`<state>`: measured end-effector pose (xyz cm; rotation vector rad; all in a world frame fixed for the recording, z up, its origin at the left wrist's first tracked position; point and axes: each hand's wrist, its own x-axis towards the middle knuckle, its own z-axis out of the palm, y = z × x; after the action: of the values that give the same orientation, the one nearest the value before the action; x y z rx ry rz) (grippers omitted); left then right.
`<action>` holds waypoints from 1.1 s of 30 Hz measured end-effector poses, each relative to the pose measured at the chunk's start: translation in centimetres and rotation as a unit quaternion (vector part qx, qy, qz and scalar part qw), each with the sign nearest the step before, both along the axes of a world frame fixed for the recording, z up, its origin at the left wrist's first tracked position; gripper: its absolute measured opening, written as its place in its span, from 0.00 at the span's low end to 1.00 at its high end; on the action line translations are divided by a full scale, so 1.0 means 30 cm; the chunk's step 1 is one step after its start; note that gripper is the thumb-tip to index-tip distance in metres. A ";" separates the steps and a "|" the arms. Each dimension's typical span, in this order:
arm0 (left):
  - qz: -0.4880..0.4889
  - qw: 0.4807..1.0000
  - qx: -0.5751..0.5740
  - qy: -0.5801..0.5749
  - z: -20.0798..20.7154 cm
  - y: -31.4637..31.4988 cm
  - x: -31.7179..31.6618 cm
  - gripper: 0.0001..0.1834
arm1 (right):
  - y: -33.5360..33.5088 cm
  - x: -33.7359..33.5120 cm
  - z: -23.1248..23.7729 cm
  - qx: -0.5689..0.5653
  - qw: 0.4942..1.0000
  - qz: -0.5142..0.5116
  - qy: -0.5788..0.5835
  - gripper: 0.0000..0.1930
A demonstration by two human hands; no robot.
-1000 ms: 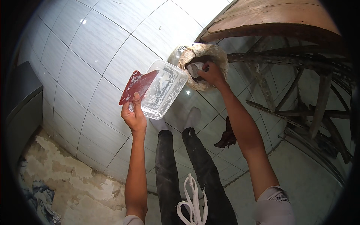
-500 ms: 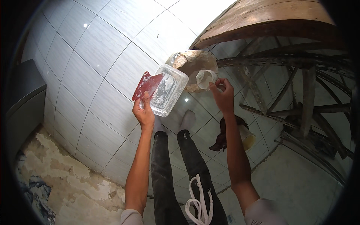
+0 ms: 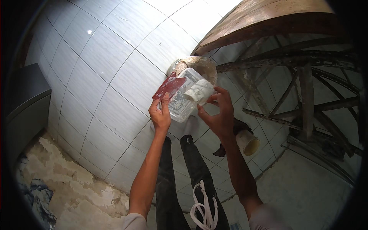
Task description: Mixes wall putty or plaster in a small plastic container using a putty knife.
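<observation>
A clear plastic container (image 3: 181,110) smeared with white residue is gripped at its near left edge by my left hand (image 3: 161,114). The same hand pins a red flat scraper (image 3: 167,86), spotted with white, against the container's left side. My right hand (image 3: 220,113) pinches a small cup (image 3: 200,92) coated in white paste. The cup is tipped over the right part of the container; its contents cannot be made out. Just beyond the container stands a wide, crusted bucket (image 3: 207,66), partly hidden by it.
A curved wooden panel (image 3: 268,25) and a metal frame (image 3: 306,96) take up the right side. A pale pail (image 3: 247,142) with a dark cloth stands on the tiled floor (image 3: 111,96). At left is a dark grey cabinet (image 3: 28,96), with a patchy wall (image 3: 69,168) below it.
My right hand has brought the cup from the bucket's opening leftward over the container and tipped it. My left hand has moved slightly right with the container and scraper.
</observation>
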<state>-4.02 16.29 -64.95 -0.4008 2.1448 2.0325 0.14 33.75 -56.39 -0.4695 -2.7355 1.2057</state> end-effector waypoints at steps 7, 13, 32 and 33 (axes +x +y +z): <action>-0.031 0.999 -0.010 -0.003 0.032 -0.011 0.004 0.15 | -0.022 0.007 0.024 0.065 0.993 0.092 0.012 0.15; -0.027 1.000 -0.001 -0.011 0.038 -0.019 0.017 0.15 | -0.026 0.018 0.004 0.065 0.993 0.097 0.031 0.13; -0.036 0.999 -0.009 -0.001 0.040 -0.028 0.017 0.15 | 0.009 0.015 -0.018 0.143 0.984 0.093 0.060 0.12; -0.037 0.999 -0.009 -0.002 0.037 -0.032 0.017 0.15 | 0.006 0.018 -0.020 0.160 0.981 0.096 0.060 0.13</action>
<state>-3.52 15.34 -63.84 -0.3232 2.1439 1.9736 0.68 33.93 -56.99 -0.0944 -2.8420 0.7703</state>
